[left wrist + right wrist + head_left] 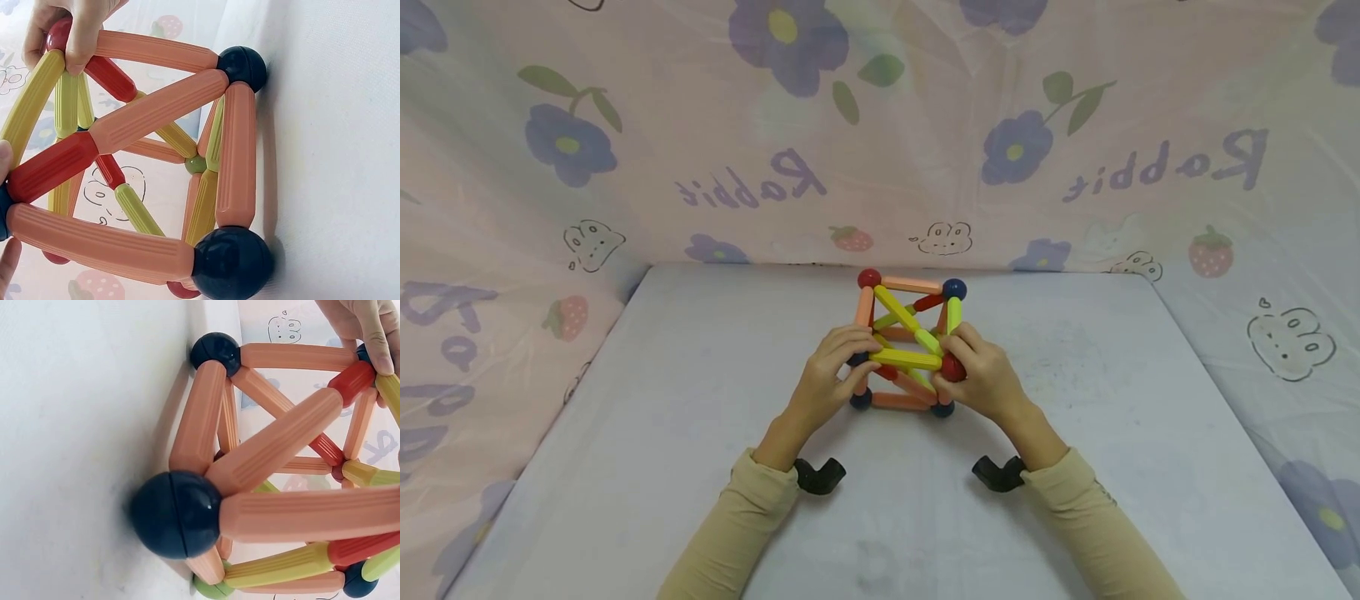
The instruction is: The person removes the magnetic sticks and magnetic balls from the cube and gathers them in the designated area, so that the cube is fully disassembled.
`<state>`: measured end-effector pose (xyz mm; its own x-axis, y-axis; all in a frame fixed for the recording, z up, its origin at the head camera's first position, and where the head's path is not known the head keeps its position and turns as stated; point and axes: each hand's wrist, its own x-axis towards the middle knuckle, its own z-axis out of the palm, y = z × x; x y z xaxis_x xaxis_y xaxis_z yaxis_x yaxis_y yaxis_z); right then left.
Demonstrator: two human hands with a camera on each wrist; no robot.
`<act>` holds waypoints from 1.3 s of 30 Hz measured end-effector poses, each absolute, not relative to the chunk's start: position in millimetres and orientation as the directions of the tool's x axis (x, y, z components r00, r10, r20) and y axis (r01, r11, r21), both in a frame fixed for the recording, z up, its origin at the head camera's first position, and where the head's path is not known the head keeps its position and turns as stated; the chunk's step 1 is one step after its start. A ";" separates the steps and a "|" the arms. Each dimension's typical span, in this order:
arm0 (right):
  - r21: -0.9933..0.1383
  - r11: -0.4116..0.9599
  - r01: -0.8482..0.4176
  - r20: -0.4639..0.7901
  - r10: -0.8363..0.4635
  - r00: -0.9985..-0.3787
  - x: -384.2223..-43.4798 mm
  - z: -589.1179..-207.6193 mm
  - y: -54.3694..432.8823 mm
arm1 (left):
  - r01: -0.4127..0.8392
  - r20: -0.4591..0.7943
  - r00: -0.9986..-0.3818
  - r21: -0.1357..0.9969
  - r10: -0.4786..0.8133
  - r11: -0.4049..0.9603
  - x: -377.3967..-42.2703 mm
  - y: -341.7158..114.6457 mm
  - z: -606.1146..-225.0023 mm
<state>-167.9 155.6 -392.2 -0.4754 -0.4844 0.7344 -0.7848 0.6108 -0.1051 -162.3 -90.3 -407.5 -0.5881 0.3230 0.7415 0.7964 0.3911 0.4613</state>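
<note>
A box-shaped frame of magnetic rods and balls stands on the table, with salmon, yellow, lime and red rods. My left hand (829, 375) pinches its upper front left corner, at a dark blue ball (857, 358). At the upper front right corner, my right hand (988, 371) grips a red ball (953, 367). Between the hands runs a yellow rod (906, 359). Below it, a salmon rod (900, 402) joins two dark blue balls on the table. Red-and-salmon diagonals cross the sides, such as the red rod (56, 164) in the left wrist view. Fingers partly cover both held balls.
The white table (647, 433) spreads around the frame. Behind it and at the sides hangs a printed cloth (895, 125) with flowers and rabbits. A black curved piece (820, 477) sits by the left cuff, and another black piece (998, 474) by the right.
</note>
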 end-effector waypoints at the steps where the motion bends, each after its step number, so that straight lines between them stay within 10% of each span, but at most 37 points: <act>1: -0.101 0.609 -0.787 0.736 -0.487 -0.470 -168.3 -392.0 155.7 | 0.795 0.740 -0.590 0.463 0.323 0.391 -162.3 -90.3 -407.3; 39: -0.028 0.563 -0.826 0.773 -0.511 -0.375 -172.3 -398.2 158.0 | 0.818 0.759 -0.559 0.438 0.335 0.373 -164.0 -90.0 -408.5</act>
<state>-172.3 158.0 -398.2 -0.3753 -0.5114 0.7731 -0.8259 0.5631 -0.0285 -164.0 -90.0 -408.5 -0.5586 0.3350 0.7588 0.8181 0.3732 0.4376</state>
